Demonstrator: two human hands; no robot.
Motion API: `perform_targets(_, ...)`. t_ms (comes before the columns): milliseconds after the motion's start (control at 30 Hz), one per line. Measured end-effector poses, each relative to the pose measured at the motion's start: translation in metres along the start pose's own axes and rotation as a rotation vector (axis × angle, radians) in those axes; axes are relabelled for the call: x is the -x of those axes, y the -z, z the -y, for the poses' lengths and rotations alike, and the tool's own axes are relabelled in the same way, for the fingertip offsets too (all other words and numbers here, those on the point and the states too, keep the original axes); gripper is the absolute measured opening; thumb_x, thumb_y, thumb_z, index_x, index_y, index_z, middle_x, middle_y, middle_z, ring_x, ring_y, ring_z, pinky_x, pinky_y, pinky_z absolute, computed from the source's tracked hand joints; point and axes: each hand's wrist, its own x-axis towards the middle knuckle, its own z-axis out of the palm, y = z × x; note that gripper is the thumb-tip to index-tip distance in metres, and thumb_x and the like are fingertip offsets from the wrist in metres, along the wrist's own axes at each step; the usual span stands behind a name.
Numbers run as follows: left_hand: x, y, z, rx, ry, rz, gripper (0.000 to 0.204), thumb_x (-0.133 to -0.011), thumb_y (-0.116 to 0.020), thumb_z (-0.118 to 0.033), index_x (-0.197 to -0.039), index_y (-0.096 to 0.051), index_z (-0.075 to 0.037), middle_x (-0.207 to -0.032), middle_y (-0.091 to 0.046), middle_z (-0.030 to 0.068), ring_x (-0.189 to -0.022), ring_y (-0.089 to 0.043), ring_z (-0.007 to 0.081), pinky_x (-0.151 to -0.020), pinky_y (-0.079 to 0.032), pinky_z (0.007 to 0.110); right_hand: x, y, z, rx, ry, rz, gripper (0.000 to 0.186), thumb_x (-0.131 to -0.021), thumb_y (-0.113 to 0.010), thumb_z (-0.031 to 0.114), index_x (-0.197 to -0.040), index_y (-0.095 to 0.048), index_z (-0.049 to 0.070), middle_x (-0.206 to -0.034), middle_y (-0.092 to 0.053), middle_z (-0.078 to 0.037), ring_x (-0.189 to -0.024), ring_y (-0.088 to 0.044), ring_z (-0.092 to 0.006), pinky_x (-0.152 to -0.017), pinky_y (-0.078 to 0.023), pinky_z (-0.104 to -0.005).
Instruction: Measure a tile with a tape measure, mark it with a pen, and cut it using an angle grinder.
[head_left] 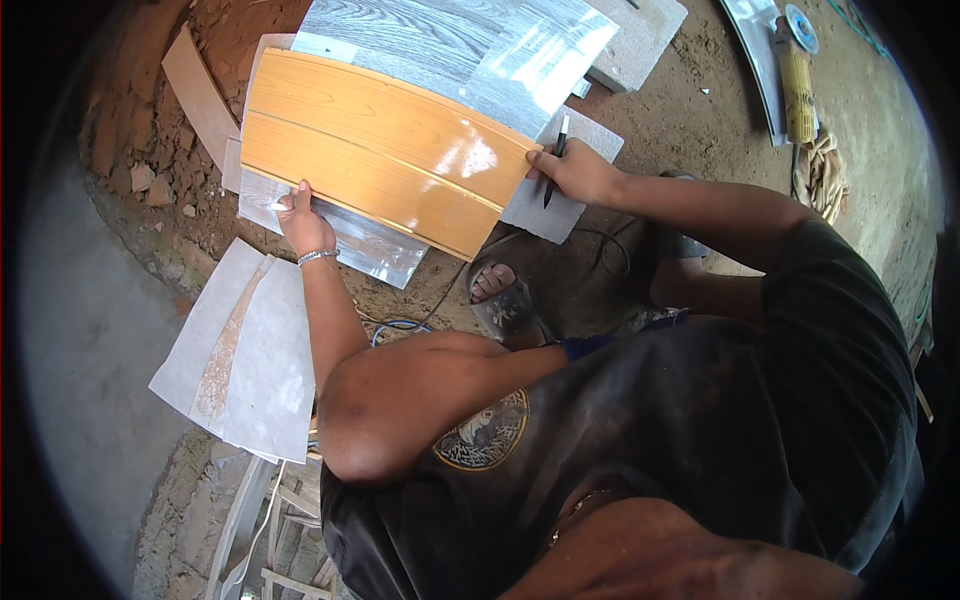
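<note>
An orange wood-grain panel with grooves along its length lies tilted over grey wood-look sheets. Its near edge, toward the left, is gripped by my left hand, fingers closed on it. Something small and white shows beside those fingers; I cannot make out what it is. My right hand pinches the panel's right end with the thumb on top. Between the fingers of that same hand sits a black marker pen with a pale end, pointing down over a grey tile piece.
Grey wood-look sheets lie beyond the panel, with a pale block at their right. Cut grey tiles rest at the left. A yellow angle grinder with a disc stands far right. Cables run near my foot; rubble lies far left.
</note>
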Motion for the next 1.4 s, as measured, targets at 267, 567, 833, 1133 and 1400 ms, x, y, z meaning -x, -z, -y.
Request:
perform_targets(267, -0.005, -0.001, -0.01, -0.053, 0.13, -0.092, 0.04, -0.091, -0.074, -0.008, -0.079, -0.039, -0.022, -0.094, -0.066, -0.0085, -0.095, -0.057, 0.0072, -0.079, -0.032, 0.031, -0.006, -0.001, 0.006, -0.013, 0.068, 0.01, 0.042, -0.101, -0.053, 0.041, -0.096, -0.076, 0.005, -0.068, -0.059, -0.004, -0.066, -0.059, -0.0162, -0.066, -0.047, -0.0352)
perform_targets(567, -0.007, -0.001, -0.005, 0.007, 0.084, -0.026, 0.035, -0.093, -0.069, 0.0, -0.08, -0.041, -0.016, -0.093, -0.066, 0.001, -0.094, -0.06, 0.0138, -0.086, -0.045, 0.032, -0.006, -0.004, 0.0, -0.036, 0.107, 0.035, 0.04, -0.099, -0.054, 0.036, -0.094, -0.077, 0.004, -0.093, -0.075, -0.015, -0.09, -0.071, -0.0285, -0.088, -0.052, -0.0399)
perform_targets(833, -0.004, -0.004, -0.006, 0.0, 0.074, -0.025, 0.033, -0.095, -0.068, 0.0, -0.081, -0.042, -0.015, -0.092, -0.065, 0.0025, -0.093, -0.06, 0.015, -0.088, -0.046, 0.033, -0.007, -0.007, -0.004, -0.105, 0.136, 0.001, 0.042, -0.099, -0.054, 0.039, -0.091, -0.077, 0.005, -0.085, -0.074, -0.014, -0.082, -0.07, -0.0272, -0.082, -0.052, -0.0392)
perform_targets(1133, -0.012, 0.006, 0.0, 0.017, 0.078, -0.027, 0.033, -0.095, -0.068, -0.001, -0.08, -0.042, -0.015, -0.094, -0.064, 0.0034, -0.096, -0.059, 0.0165, -0.091, -0.045, 0.035, 0.0, 0.0, 0.005, -0.127, 0.031, -0.008, 0.045, -0.1, -0.056, 0.043, -0.093, -0.075, 0.003, -0.069, -0.067, -0.011, -0.062, -0.064, -0.0212, -0.066, -0.051, -0.0381)
perform_targets(1400, -0.016, 0.008, 0.001, -0.002, 0.083, -0.015, 0.031, -0.096, -0.067, -0.003, -0.081, -0.042, -0.014, -0.094, -0.064, 0.0036, -0.096, -0.058, 0.017, -0.091, -0.045, 0.036, -0.003, -0.008, -0.002, -0.155, 0.245, -0.059, 0.042, -0.098, -0.059, 0.041, -0.097, -0.076, 0.002, -0.074, -0.07, -0.013, -0.065, -0.066, -0.0222, -0.068, -0.052, -0.0386)
